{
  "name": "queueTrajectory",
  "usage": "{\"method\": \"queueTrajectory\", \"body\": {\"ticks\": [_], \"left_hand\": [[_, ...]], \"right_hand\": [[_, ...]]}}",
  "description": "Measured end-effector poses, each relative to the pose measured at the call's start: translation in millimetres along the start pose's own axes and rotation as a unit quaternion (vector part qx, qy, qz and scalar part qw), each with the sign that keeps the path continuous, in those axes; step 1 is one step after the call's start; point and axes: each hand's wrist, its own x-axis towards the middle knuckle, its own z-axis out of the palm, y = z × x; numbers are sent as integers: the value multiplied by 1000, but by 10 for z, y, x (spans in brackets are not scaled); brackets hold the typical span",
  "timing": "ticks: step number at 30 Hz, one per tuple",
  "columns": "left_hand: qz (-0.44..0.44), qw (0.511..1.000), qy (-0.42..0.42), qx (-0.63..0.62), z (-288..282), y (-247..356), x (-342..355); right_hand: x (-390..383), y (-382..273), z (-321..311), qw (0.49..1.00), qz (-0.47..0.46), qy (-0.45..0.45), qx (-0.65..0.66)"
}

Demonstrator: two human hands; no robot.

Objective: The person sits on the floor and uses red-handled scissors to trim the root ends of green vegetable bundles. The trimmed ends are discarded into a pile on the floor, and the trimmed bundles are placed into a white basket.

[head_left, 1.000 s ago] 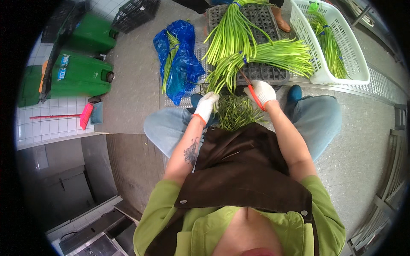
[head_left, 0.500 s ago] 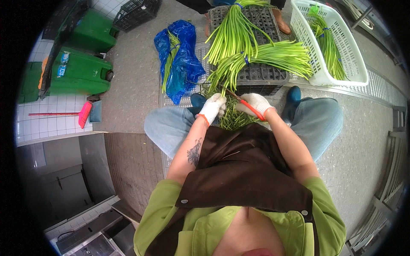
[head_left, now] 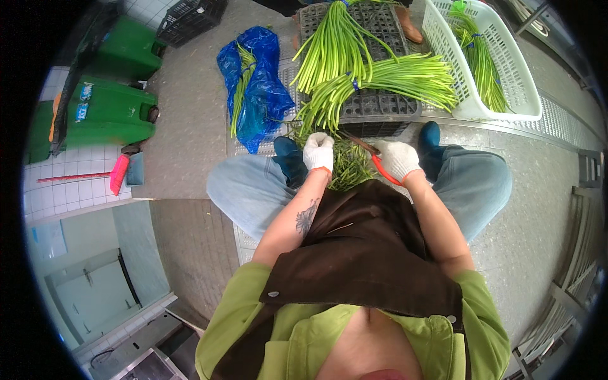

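Observation:
My left hand (head_left: pixel 318 152), in a white glove with an orange cuff, is closed just below the stem ends of a green garlic scape bundle (head_left: pixel 326 107). What its fingers hold, if anything, is hidden. My right hand (head_left: pixel 398 159), gloved too, grips red-handled scissors (head_left: pixel 382 171), whose dark blades point up and left toward the bundle. A blue band ties that bundle, which lies across an upturned black crate (head_left: pixel 380 107). Behind it fans a second scape bundle (head_left: pixel 335 47). Short green cuttings (head_left: pixel 350 166) lie heaped between my boots, under my hands.
A white basket (head_left: pixel 532 107) with more banded scapes stands at the far right. Left of the crate lies a blue plastic bag (head_left: pixel 259 101) with stems on it. Green bins (head_left: pixel 111 114), a pink broom (head_left: pixel 118 174) and a black crate (head_left: pixel 190 22) are farther left. Another person's shoe (head_left: pixel 408 25) shows behind.
The scissors and my right hand have drawn away to the right from my left hand. My left hand no longer visibly pinches the stem ends. The whole view has shifted slightly.

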Motion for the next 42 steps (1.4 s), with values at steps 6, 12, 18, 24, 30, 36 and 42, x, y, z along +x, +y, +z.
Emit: {"method": "queueTrajectory", "body": {"ticks": [6,12,18,24,30,36,42], "left_hand": [[-78,965,21,-250,321,-202,203],[-103,944,-167,-265,-82,14,131],[-69,953,-278,-93,-383,-19,-26],[-43,952,-267,-139,-405,28,-110],[-179,948,-197,-176,-173,224,-146],[-223,924,-206,-233,13,222,-28],[-226,920,-237,-216,33,382,-223]], "right_hand": [[35,-58,86,999,-23,14,21],[86,-84,-21,998,-9,-25,48],[91,-227,-26,998,-26,-40,50],[161,-265,76,998,-40,-42,27],[132,-110,6,999,14,1,45],[225,13,19,998,48,1,50],[300,0,18,996,69,-19,61]]}}
